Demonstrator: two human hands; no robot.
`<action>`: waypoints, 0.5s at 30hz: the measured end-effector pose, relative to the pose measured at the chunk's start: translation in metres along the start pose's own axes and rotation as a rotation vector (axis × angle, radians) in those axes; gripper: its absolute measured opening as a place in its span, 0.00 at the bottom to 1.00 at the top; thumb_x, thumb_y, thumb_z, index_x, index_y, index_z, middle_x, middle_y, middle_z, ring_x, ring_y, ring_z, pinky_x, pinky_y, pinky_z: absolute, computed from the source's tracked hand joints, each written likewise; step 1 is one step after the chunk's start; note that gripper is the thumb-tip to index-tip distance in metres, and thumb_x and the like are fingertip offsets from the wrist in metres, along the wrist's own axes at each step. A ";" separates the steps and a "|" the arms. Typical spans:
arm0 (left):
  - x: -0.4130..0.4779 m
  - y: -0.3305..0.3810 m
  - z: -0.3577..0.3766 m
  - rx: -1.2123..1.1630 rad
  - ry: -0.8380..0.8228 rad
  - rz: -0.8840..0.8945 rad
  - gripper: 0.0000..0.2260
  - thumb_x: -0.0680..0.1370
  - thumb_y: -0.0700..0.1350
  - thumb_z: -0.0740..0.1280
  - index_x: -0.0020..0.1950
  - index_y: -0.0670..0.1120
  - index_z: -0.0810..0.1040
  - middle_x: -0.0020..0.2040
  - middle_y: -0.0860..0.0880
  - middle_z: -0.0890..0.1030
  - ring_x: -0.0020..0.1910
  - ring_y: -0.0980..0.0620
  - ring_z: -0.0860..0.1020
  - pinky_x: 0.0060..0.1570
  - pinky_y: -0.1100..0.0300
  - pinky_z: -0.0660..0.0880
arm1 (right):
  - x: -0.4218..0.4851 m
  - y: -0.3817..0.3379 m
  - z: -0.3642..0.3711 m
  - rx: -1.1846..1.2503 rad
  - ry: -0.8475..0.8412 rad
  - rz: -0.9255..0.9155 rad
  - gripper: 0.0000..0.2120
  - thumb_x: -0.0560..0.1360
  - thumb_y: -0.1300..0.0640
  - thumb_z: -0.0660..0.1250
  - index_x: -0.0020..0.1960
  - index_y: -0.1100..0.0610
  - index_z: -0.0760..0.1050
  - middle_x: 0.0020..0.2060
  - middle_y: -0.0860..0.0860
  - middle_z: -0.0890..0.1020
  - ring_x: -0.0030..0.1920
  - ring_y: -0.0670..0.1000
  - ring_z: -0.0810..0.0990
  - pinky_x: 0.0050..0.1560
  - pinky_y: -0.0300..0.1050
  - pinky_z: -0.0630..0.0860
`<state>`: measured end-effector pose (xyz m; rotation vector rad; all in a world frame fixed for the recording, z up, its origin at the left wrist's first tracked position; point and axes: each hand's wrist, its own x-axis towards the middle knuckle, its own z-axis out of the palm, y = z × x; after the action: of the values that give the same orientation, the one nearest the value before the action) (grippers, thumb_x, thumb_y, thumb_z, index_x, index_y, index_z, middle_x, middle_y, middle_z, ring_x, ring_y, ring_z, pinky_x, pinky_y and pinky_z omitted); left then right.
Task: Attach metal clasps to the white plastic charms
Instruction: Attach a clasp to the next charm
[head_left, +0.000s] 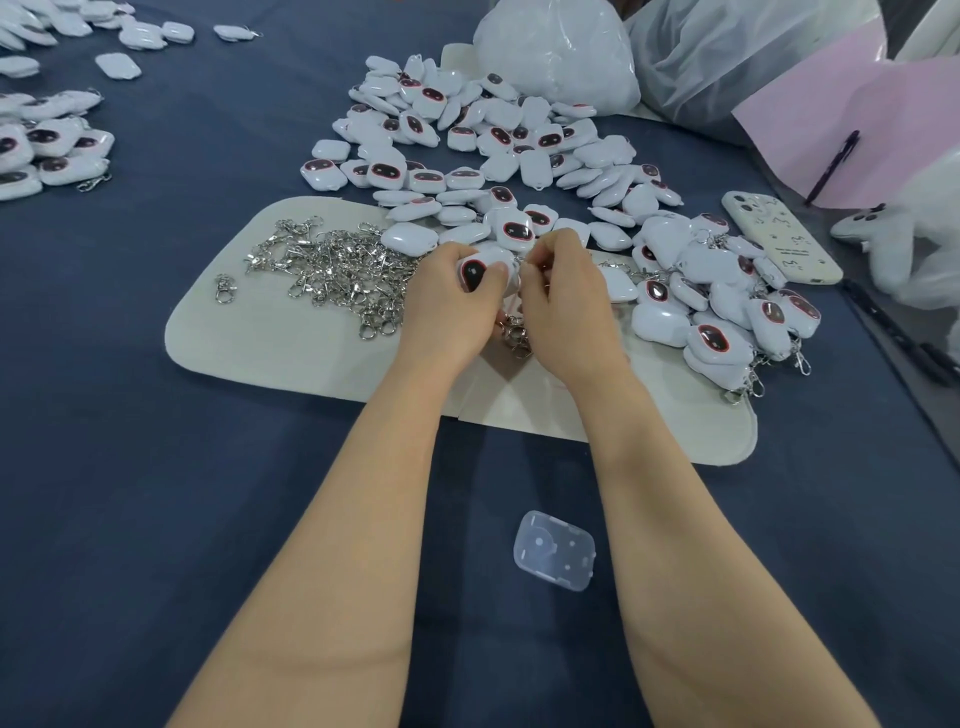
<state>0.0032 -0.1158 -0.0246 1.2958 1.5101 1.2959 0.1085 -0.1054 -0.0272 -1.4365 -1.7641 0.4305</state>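
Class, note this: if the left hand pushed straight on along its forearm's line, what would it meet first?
Probably the pile of white charms just beyond it. The left hand already holds one charm, and depth is unclear.

The right hand (563, 291) has its curled fingers over whatever they pinch against the charm (475, 273) in the left hand (447, 306). The far-left heap of charms (47, 145) runs off the edge, and a white shape (904, 244) at far right is just a blur.
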 end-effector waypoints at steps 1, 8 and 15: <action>0.000 0.000 0.000 0.003 0.003 0.002 0.05 0.77 0.44 0.65 0.42 0.48 0.72 0.38 0.45 0.78 0.41 0.42 0.80 0.48 0.42 0.78 | 0.000 0.000 0.000 -0.012 -0.011 -0.004 0.04 0.79 0.64 0.57 0.52 0.63 0.69 0.45 0.56 0.75 0.45 0.54 0.72 0.44 0.44 0.66; 0.000 -0.001 -0.001 0.091 0.021 0.045 0.07 0.76 0.45 0.66 0.50 0.42 0.74 0.42 0.42 0.79 0.44 0.39 0.79 0.48 0.43 0.77 | 0.002 0.001 0.001 -0.075 -0.064 -0.032 0.04 0.78 0.66 0.56 0.50 0.62 0.69 0.44 0.55 0.74 0.43 0.53 0.71 0.39 0.40 0.61; 0.000 -0.009 0.000 0.326 0.094 0.235 0.09 0.79 0.46 0.63 0.53 0.41 0.73 0.40 0.50 0.74 0.40 0.49 0.70 0.34 0.62 0.58 | 0.002 0.003 0.005 -0.130 -0.109 -0.057 0.05 0.78 0.65 0.57 0.50 0.62 0.70 0.45 0.54 0.73 0.43 0.52 0.70 0.38 0.40 0.59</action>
<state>0.0014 -0.1160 -0.0332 1.6818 1.7293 1.3074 0.1064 -0.1014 -0.0312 -1.4723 -1.9458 0.3765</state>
